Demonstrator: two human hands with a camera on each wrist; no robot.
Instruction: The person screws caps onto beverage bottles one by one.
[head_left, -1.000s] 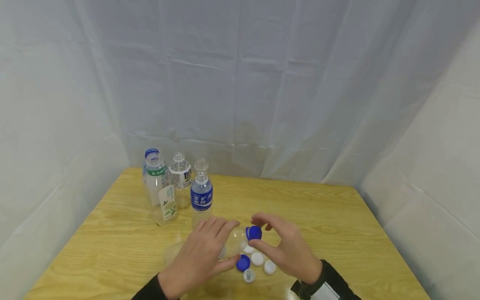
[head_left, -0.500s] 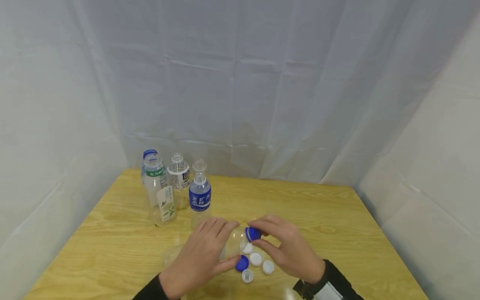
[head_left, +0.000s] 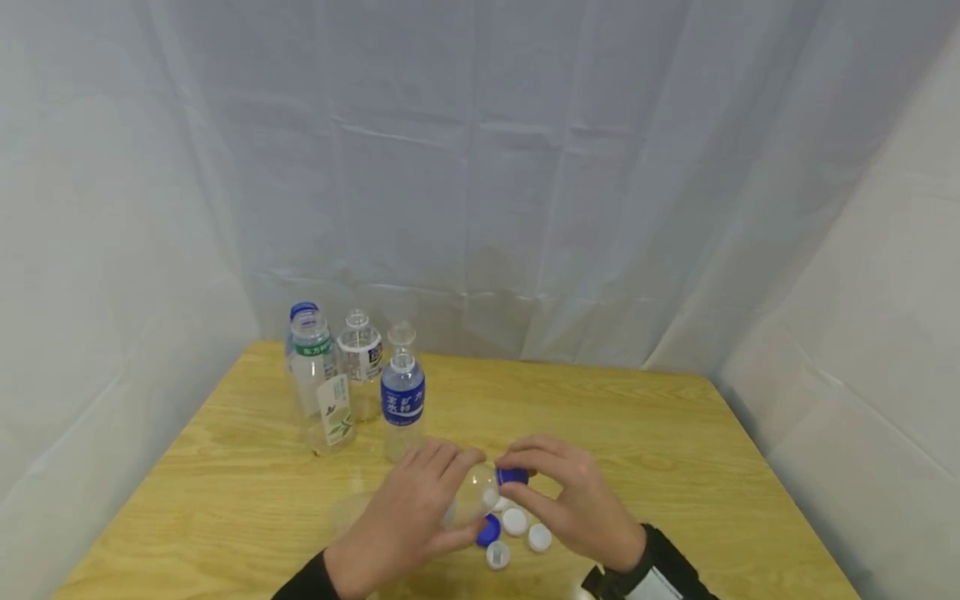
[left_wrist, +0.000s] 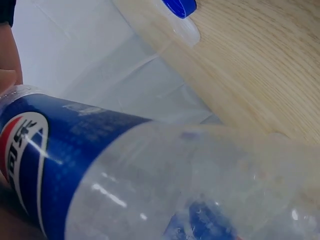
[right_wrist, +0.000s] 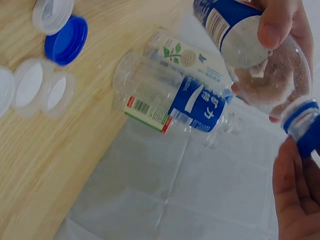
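Your right hand (head_left: pixel 573 500), spread wider a second ago, is now pinching the blue cap (head_left: pixel 512 476), while your left hand (head_left: pixel 408 518) is staying wrapped round the bottle (left_wrist: pixel 150 170).

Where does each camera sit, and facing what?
Head: on the head, facing forward and down at the table; left hand and right hand show.
Left wrist: worn there, facing the held bottle; skin and sleeve show.
Right wrist: worn there, facing the held bottle; both hands show.
Head and right wrist share the hands and loose blue cap.
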